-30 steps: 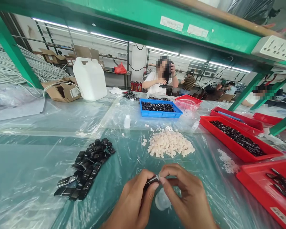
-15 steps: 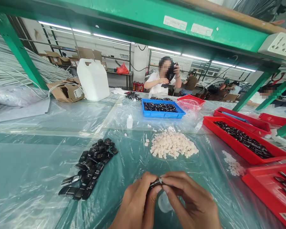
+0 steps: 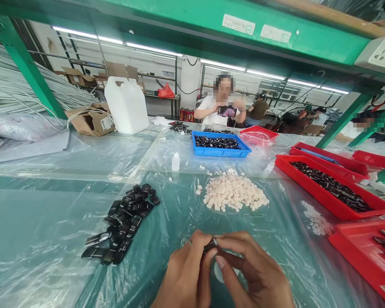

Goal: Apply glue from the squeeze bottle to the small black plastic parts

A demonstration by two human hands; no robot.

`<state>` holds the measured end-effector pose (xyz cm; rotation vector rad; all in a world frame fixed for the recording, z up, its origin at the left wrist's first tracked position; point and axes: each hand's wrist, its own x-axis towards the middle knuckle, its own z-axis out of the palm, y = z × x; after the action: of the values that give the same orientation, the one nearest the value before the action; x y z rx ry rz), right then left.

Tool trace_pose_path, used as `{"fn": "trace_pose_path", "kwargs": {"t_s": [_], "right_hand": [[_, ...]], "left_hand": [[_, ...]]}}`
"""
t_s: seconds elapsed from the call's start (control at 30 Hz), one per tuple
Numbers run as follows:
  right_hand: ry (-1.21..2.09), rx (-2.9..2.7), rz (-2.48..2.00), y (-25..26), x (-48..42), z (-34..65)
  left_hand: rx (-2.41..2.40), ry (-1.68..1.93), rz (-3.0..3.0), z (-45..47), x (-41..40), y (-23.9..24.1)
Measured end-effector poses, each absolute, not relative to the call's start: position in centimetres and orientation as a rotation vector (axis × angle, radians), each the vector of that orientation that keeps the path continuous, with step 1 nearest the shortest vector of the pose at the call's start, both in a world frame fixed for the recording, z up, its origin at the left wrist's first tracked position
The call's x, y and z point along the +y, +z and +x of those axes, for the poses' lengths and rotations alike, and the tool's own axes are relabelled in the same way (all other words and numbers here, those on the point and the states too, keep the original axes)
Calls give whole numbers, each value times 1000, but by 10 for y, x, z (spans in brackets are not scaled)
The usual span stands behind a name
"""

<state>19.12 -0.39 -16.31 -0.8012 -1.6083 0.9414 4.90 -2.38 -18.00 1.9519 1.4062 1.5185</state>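
Low in the middle of the view, my left hand and my right hand meet fingertip to fingertip. Both pinch one small black part between thumbs and forefingers. A pile of the same black parts lies on the plastic sheet to the left of my hands. Beyond my hands sits a heap of small cream-white pieces. A round clear lid-like object shows under my right hand.
Red trays with black parts line the right side; a blue tray stands further back. A small white bottle, a white jug and a cardboard box stand behind. A person sits across holding a phone. Green shelf frame overhead.
My hands have stayed joined on the black part, with the fingers shifting slightly around it. The person opposite has lowered the phone from face height to chest height.
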Motion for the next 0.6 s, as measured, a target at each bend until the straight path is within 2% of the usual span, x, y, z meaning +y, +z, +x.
{"fn": "trace_pose_path", "kwargs": {"t_s": [0.17,0.37,0.6], "right_hand": [[952,-1732,-736,-150,9,205],[631,-1955,-748,-149,13,211],[854,-1667,-879,-163,-10,196]], "left_hand": [[1360,1507,2002,45,-19,-173],[1350,1486,2047,44,-17,-169],[1592,1479,2058,48,-26,-190]]}}
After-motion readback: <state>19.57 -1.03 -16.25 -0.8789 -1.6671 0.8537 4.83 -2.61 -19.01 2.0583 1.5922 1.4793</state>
